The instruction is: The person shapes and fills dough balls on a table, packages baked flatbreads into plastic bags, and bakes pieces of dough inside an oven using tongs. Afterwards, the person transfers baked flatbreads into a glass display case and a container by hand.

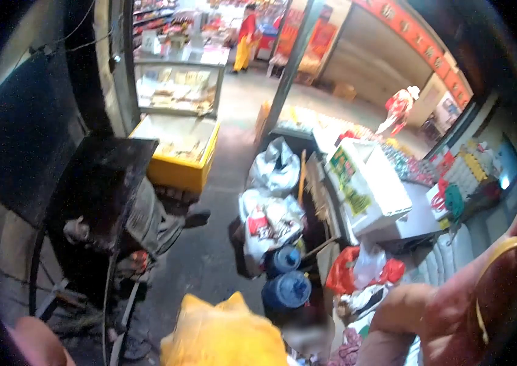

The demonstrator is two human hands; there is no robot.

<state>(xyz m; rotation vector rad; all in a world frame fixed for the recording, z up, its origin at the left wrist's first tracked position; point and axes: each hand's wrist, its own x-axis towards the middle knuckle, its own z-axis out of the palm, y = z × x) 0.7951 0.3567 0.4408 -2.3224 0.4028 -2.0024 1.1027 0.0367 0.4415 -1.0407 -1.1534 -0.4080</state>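
Close to the camera at the lower right is my right hand, large and cut off by the frame edge. Its visible fingers are apart, and nothing shows held between them. A thin yellow band loops over it. Only a blurred, rounded part of my left hand shows in the lower left corner; its other fingers are out of view. Between the hands, at the bottom middle, lies a bright yellow thing with pointed edges, which I cannot identify. Neither hand visibly touches it.
Blue water jugs and white plastic bags stand mid-floor. A white foam box is to their right. At left are a dark table and a yellow crate. Two people, one in yellow trousers, one in a white hat, are beyond.
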